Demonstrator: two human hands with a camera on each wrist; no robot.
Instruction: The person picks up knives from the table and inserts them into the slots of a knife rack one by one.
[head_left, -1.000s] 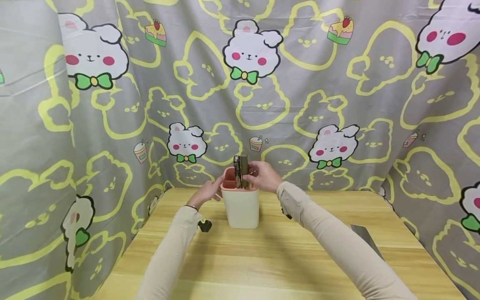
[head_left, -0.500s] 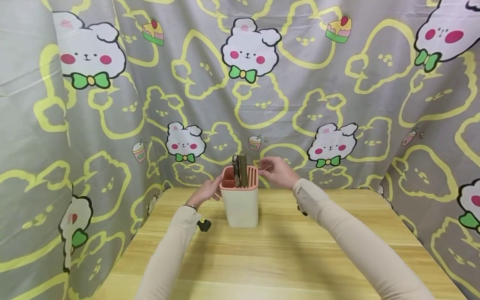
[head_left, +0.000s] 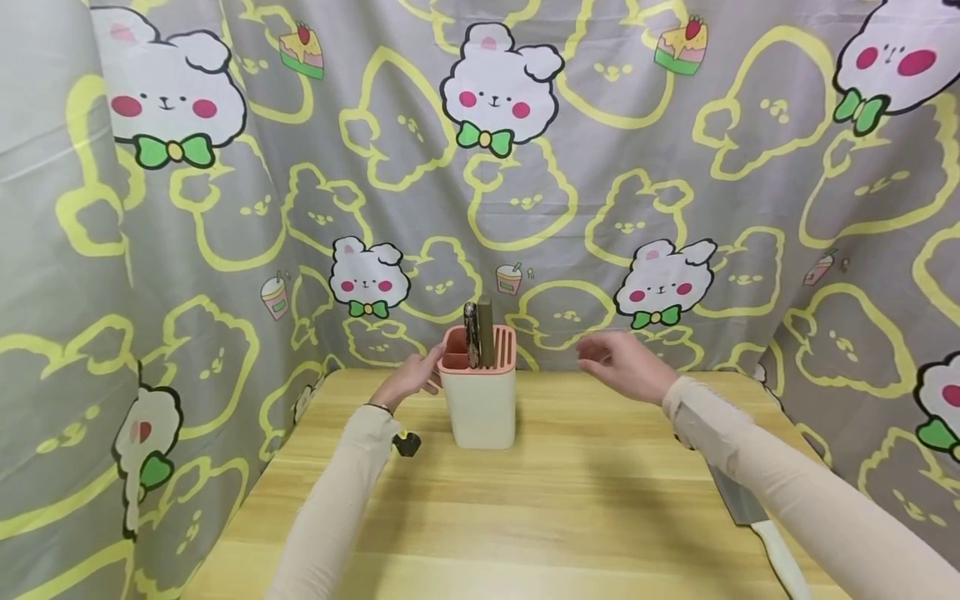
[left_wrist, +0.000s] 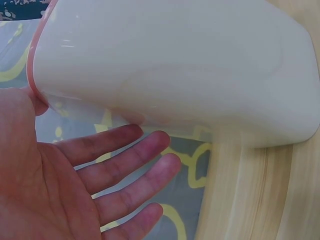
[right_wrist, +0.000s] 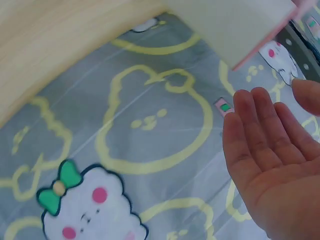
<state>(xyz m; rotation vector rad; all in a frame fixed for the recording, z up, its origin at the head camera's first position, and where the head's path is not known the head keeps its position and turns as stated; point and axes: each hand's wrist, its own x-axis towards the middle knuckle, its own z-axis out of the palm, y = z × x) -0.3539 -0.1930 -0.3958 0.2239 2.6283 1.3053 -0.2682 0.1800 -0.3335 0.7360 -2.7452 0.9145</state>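
Observation:
A cream knife holder (head_left: pixel 483 412) with a pink slotted top stands upright at the middle back of the table. Two handles rise from it, a dark patterned handle (head_left: pixel 471 335) and an olive-brown handle (head_left: pixel 486 332). My left hand (head_left: pixel 407 380) is at the holder's left side, thumb at the pink rim; in the left wrist view its fingers (left_wrist: pixel 132 172) are spread and nearly straight beside the wall. To the right of the holder, my right hand (head_left: pixel 628 367) is in the air with nothing in it, its fingers (right_wrist: pixel 257 132) loosely extended in the right wrist view.
A cleaver (head_left: pixel 741 500) with a white handle lies on the table (head_left: pixel 555 517) at the right, partly behind the right sleeve. A small black object (head_left: pixel 407 443) shows beside the left cuff. Patterned curtains (head_left: pixel 540 192) hang behind the table and along both sides.
My right hand has let go of the olive-brown handle in the holder and moved away to the right. My left hand stays at the holder. More of the cleaver now shows.

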